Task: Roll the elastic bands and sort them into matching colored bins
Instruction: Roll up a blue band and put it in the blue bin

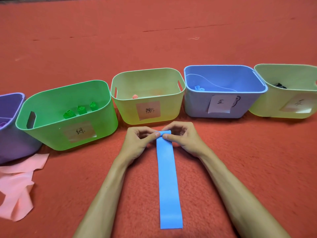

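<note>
Both your hands are pinching the far end of one blue band (169, 182). The left hand (137, 140) and right hand (181, 138) are curled, thumbs and fingertips meeting on the small turned-over fold at its top. The rest of the band lies flat on the red carpet (154, 40) and runs back toward you between your forearms.

Five bins stand in a row just beyond your hands: a purple bin (10, 141) cut off at the left edge, a green bin (51, 134), a middle yellow bin (130, 115), a blue bin (195, 103) and a far-right yellow bin (267, 107). Four of them carry a paper label; the purple one shows none.

The green bin holds three green rolls (69, 115). The middle yellow bin holds one pink roll (135, 96) and the blue bin one blue roll (199, 88). Something dark (279, 85) sits in the far-right yellow bin. Loose pink bands (17, 186) lie crumpled on the carpet at your left; you cannot count them.
</note>
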`<state>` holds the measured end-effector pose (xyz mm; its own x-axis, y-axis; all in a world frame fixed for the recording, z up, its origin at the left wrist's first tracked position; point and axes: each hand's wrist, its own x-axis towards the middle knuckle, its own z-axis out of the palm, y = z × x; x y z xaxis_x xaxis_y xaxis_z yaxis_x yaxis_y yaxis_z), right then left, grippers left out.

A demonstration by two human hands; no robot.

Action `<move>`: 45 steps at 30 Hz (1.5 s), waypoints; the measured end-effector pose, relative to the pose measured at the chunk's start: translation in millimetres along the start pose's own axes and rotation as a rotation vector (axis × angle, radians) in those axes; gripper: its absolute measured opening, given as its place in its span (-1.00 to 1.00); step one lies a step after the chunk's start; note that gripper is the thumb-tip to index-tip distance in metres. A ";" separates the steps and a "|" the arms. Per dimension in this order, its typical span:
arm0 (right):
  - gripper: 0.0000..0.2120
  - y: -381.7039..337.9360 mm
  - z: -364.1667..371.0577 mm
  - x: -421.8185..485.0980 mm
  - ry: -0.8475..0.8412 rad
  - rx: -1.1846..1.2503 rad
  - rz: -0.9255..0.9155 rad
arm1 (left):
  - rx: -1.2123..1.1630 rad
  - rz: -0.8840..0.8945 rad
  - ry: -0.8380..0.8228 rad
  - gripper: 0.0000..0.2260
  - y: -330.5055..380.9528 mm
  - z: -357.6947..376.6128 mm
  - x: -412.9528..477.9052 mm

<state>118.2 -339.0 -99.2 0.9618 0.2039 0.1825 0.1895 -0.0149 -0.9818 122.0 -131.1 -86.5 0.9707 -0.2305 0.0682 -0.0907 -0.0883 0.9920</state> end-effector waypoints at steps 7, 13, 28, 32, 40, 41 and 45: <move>-0.86 -3.1 2.0 0.3 0.006 -0.044 0.074 | -0.030 0.011 0.003 -0.89 2.0 -0.7 -1.9; -0.92 -4.1 -1.0 -1.7 -0.016 0.016 0.027 | 0.010 -0.038 -0.026 -0.91 0.9 0.3 -1.5; -0.91 -2.2 3.8 2.6 -0.009 -0.030 0.070 | 0.014 0.043 -0.041 -0.87 1.6 -5.1 -1.5; -0.92 -2.9 2.1 1.8 -0.008 -0.006 0.034 | -0.008 0.000 -0.069 -0.90 4.2 -2.4 -1.9; -0.87 -2.6 3.2 1.8 -0.001 0.009 0.036 | 0.026 -0.046 -0.034 -0.92 -0.5 -4.3 -1.1; -0.85 -3.2 3.7 1.8 0.008 0.003 0.054 | 0.024 -0.038 -0.036 -0.92 0.4 -4.0 -1.9; -0.85 -3.8 7.1 1.9 0.028 -0.036 0.110 | 0.014 -0.008 -0.038 -0.91 2.3 -5.2 -3.4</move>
<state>117.8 -331.7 -95.5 0.9823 0.1716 0.0754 0.0886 -0.0706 -0.9936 119.7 -125.5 -83.9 0.9623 -0.2662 0.0556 -0.0860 -0.1042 0.9908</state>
